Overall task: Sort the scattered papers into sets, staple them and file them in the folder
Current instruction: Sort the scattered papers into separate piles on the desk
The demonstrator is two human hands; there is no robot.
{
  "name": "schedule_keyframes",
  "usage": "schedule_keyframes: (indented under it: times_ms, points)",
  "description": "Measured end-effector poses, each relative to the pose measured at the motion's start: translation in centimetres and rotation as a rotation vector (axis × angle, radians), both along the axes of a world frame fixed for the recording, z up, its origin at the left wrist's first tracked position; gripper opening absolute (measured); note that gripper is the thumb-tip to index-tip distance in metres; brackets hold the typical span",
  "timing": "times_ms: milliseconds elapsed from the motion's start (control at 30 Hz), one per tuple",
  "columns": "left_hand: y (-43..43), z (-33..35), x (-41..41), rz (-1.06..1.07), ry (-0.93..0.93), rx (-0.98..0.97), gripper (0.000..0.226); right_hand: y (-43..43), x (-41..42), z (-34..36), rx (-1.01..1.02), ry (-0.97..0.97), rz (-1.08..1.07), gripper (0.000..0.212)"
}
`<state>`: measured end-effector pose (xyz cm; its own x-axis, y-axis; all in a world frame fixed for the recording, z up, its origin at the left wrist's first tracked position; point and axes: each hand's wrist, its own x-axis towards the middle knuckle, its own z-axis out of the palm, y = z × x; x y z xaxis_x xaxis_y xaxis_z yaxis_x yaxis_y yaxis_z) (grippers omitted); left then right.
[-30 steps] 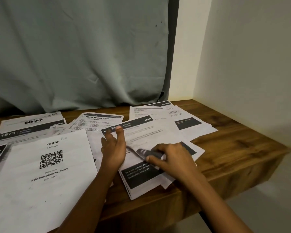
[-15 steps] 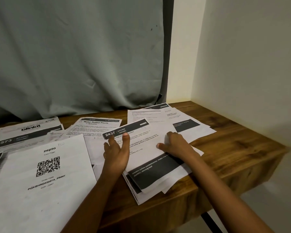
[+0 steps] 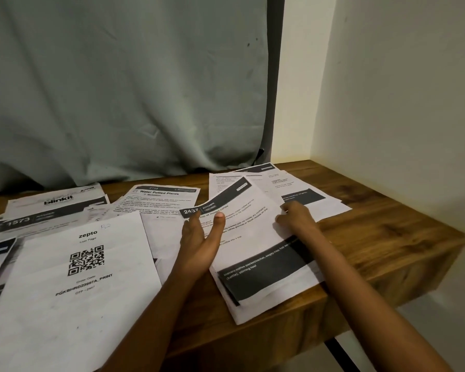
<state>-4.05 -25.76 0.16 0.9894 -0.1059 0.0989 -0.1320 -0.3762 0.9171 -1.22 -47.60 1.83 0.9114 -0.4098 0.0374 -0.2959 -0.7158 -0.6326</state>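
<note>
Left hand (image 3: pixel 200 238) spread loose, thumb on 2437 sheet (image 3: pixel 253 234), right hand (image 3: pixel 295 218) gripping its right edge with curled fingers, wooden table (image 3: pixel 387 237).

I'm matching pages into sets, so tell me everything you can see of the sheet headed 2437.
The 2437 sheet is white printed paper with a dark header band reading 2437 KITCHEN and a dark block of white text near its foot. It lies skewed atop a pile at the table edge. The left hand and right hand touch its sides.
</note>
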Motion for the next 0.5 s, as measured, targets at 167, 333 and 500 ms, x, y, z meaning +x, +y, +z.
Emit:
schedule_keyframes:
  times_ms: [167,333,500]
  points:
    - [0.2,-0.7,0.0,-0.051,-0.113,0.327,0.087,-5.5,0.2,1.9,0.003,-0.073,-0.098,0.040]
    - [0.0,-2.2,1.0,-0.093,-0.163,0.698,0.097,-11.1,1.2,0.8,-0.110,-0.008,-0.214,0.038]
    - [0.0,-2.5,1.2,-0.128,-0.142,0.816,0.079,-14.2,2.7,-0.4,-0.191,0.097,-0.266,0.032]
